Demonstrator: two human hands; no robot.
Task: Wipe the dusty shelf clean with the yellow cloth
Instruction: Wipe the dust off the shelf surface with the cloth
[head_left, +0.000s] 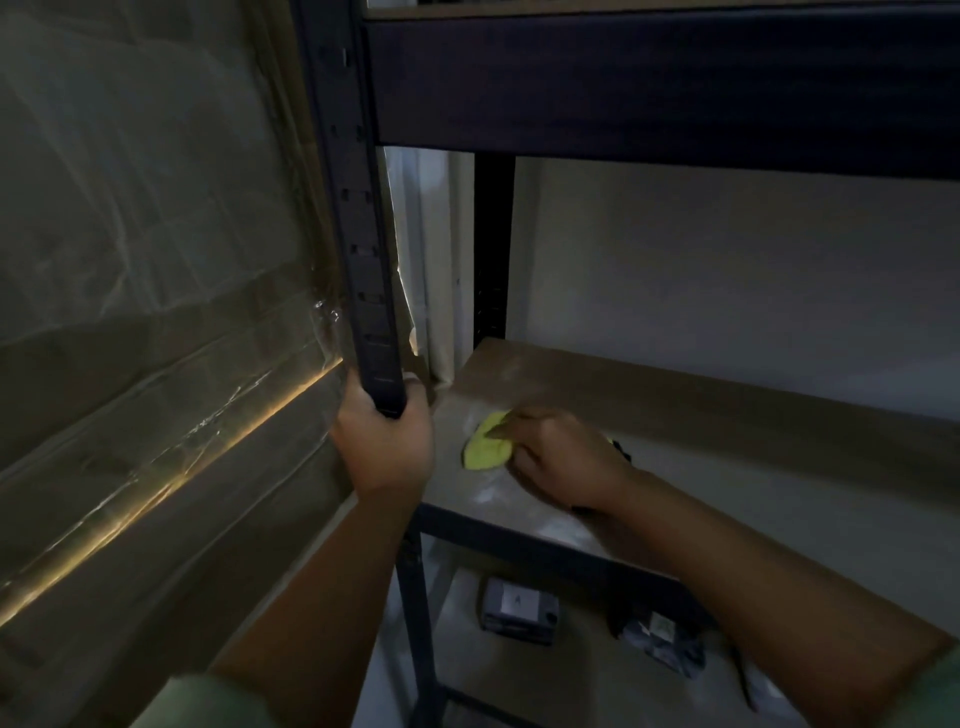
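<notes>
The brown shelf board (597, 379) runs from the middle to the right, with pale dust smears near its front left corner. A bunched yellow cloth (485, 447) lies on that corner. My right hand (561, 457) presses on the cloth from the right, fingers closed over it, so part of the cloth is hidden. My left hand (384, 441) is wrapped around the dark metal upright post (363, 234) at the shelf's front left corner.
A large plastic-wrapped cardboard panel (145, 312) stands close on the left of the post. A dark shelf beam (649, 83) crosses overhead. On the lower shelf lie a small grey box (519, 610) and a dark bundle (662, 642). A pale wall is behind.
</notes>
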